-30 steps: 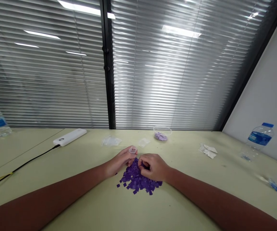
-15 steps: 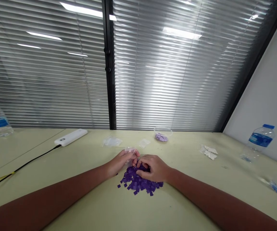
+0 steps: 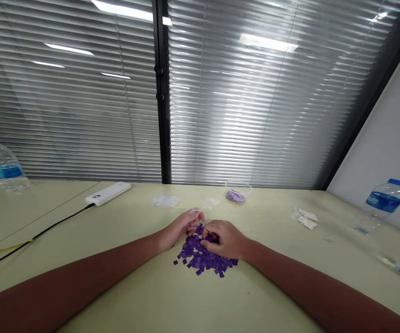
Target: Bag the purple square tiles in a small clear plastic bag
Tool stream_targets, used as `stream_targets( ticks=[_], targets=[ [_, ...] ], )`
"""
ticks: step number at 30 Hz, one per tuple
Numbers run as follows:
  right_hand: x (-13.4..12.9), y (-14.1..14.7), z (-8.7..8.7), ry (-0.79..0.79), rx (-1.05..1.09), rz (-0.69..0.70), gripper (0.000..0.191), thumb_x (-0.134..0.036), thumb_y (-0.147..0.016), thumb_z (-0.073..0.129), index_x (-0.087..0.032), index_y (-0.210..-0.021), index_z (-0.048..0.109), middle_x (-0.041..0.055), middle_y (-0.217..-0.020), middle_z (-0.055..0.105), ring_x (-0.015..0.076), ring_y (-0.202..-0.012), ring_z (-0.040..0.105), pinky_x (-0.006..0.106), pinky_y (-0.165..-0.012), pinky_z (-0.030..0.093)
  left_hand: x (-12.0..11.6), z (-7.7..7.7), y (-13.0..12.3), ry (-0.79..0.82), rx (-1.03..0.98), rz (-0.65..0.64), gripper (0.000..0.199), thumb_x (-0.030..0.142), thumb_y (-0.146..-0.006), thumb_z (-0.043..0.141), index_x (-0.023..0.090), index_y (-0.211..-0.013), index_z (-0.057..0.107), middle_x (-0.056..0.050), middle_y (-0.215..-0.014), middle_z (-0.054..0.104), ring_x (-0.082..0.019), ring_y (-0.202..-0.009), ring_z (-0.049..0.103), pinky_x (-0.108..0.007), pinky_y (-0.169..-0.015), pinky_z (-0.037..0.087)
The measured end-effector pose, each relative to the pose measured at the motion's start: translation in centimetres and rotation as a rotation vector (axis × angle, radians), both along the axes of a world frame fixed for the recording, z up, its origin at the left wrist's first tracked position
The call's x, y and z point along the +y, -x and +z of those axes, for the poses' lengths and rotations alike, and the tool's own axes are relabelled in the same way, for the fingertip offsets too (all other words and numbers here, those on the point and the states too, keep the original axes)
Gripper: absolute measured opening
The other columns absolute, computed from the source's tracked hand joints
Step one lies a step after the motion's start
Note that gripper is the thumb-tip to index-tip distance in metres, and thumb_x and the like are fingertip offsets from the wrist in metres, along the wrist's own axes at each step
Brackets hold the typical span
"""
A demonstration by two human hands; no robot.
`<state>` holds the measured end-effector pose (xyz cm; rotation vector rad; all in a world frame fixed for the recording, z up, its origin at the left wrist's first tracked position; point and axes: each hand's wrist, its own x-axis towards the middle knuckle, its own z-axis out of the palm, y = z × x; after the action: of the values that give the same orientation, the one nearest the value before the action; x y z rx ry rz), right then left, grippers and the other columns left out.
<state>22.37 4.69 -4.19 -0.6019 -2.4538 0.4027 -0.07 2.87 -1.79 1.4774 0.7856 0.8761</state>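
A loose pile of small purple square tiles [image 3: 202,254] lies on the pale green table [image 3: 193,300] in front of me. My left hand [image 3: 182,225] rests at the pile's far left edge, its fingers curled around a small transparent plastic piece [image 3: 195,211]. Much of that piece is hidden by the fingers. My right hand [image 3: 223,239] sits on the pile's upper right, with its fingertips curled down among the tiles. Whether those fingers pinch a tile is hidden.
Beyond my hands stand a transparent bowl of lilac pieces [image 3: 238,191], small plastic bags [image 3: 165,200] and white packets [image 3: 304,218]. A white power bank [image 3: 108,193] trails a black cable to the left. Water bottles [image 3: 384,202] stand on the right, with window blinds behind.
The view has tilted slightly, shifting the scene. My left hand has drawn closer around the plastic piece, which shows less now. My right hand stays at the pile.
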Motion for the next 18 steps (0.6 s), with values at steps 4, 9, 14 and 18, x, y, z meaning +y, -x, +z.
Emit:
stream_targets(
  ticks=[4, 9, 14, 18],
  targets=[
    [-0.1, 0.0, 0.2, 0.009, 0.009, 0.012, 0.01, -0.03, -0.092, 0.068, -0.022, -0.089, 0.063, -0.0027, -0.075, 0.058, 0.0121, -0.07, 0.052, 0.024, -0.068, 0.038, 0.2, -0.3, 0.0, 0.005, -0.005, -0.019, 0.04, 0.06, -0.104, 0.041, 0.023, -0.107, 0.055, 0.003, -0.08, 0.036, -0.016, -0.072, 0.034, -0.03, -0.072, 0.035],
    [-0.2, 0.0, 0.3, 0.014, 0.024, 0.013, 0.006, -0.022, -0.089, 0.065, -0.021, -0.084, 0.061, -0.0036, -0.073, 0.056, 0.0111, -0.068, 0.051, 0.023, -0.066, 0.036, 0.1, -0.6, 0.0, -0.082, 0.083, -0.029, 0.046, 0.065, -0.106, 0.038, 0.024, -0.115, 0.057, 0.002, -0.083, 0.039, -0.017, -0.075, 0.037, -0.031, -0.074, 0.035],
    [-0.3, 0.1, 0.4, 0.039, 0.032, 0.027, 0.007, -0.014, -0.082, 0.063, -0.021, -0.084, 0.062, -0.0037, -0.074, 0.056, 0.0111, -0.067, 0.05, 0.023, -0.066, 0.038, -0.9, 0.1, -0.1, -0.212, 0.163, -0.034, 0.045, 0.065, -0.106, 0.045, 0.022, -0.104, 0.055, 0.002, -0.087, 0.045, -0.016, -0.079, 0.038, -0.03, -0.077, 0.035],
    [-0.2, 0.1, 0.4, 0.038, 0.039, 0.031, 0.011, -0.012, -0.077, 0.062, -0.021, -0.085, 0.062, -0.0035, -0.074, 0.057, 0.0118, -0.068, 0.051, 0.023, -0.067, 0.038, -1.5, 0.7, -0.3, -0.212, 0.182, -0.018, 0.042, 0.061, -0.101, 0.06, 0.021, -0.093, 0.05, 0.003, -0.087, 0.043, -0.015, -0.081, 0.04, -0.028, -0.075, 0.035]
  ],
)
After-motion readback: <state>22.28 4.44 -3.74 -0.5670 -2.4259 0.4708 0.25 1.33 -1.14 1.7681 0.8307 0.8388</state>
